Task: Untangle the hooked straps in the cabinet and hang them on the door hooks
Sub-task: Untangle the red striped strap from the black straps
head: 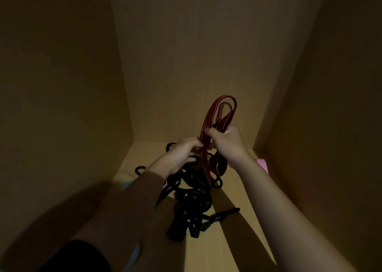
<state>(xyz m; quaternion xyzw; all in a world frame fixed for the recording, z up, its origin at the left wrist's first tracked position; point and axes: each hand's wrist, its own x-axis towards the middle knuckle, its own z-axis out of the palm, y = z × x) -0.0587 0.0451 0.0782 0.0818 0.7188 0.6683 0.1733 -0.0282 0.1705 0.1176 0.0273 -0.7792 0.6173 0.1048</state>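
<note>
A red strap [221, 110] stands looped upward in the dim cabinet. My right hand [225, 141] grips it in a fist just below the loops. Its lower lengths run down between my hands, and my left hand [184, 152] pinches them at the fingertips beside the right hand. Beneath both hands a tangled pile of black straps [192, 197] with hooks lies on the wooden cabinet floor [227, 240]. One black hooked end [225, 213] sticks out to the right of the pile. No door hooks are in view.
Wooden cabinet walls close in at the left [62, 106], back [196, 54] and right [330, 106]. A pink object [263, 164] shows at the right wall behind my right forearm. Something pale blue [126, 186] lies under my left forearm.
</note>
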